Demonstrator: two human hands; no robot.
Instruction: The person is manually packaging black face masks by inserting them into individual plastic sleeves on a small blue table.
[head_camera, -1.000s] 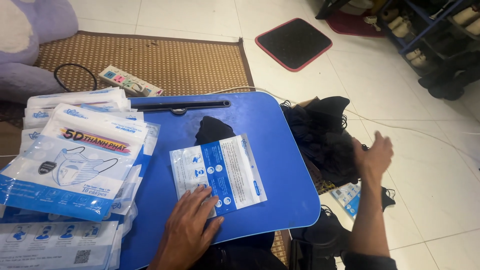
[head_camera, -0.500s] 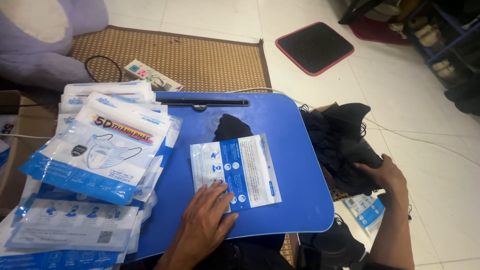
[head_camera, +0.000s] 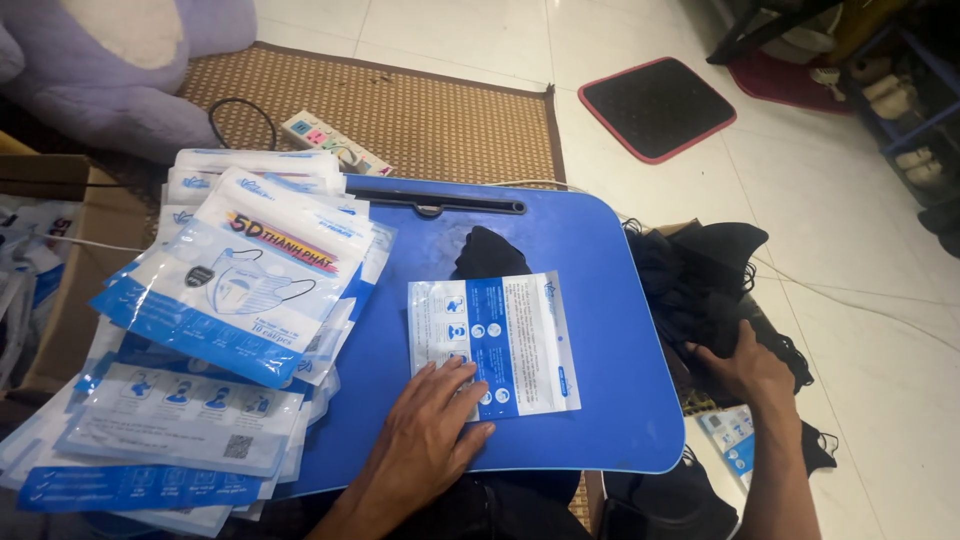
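the mask packet (head_camera: 493, 343) lies flat at the middle of the blue lap table (head_camera: 610, 420), a black mask (head_camera: 488, 255) poking from its far end. it looks light, thin and slippery; better pinched at an edge. the left hand (head_camera: 432, 425) presses its near corner, fingers spread flat. off the table's right edge, the right hand (head_camera: 748, 365) curls into the pile of black masks (head_camera: 700, 285); its fingertips are hidden. stacked packets (head_camera: 230, 290) crowd the table's left side.

Right hand (head_camera: 752, 366) now, seemingly, on black masks (head_camera: 700, 285)
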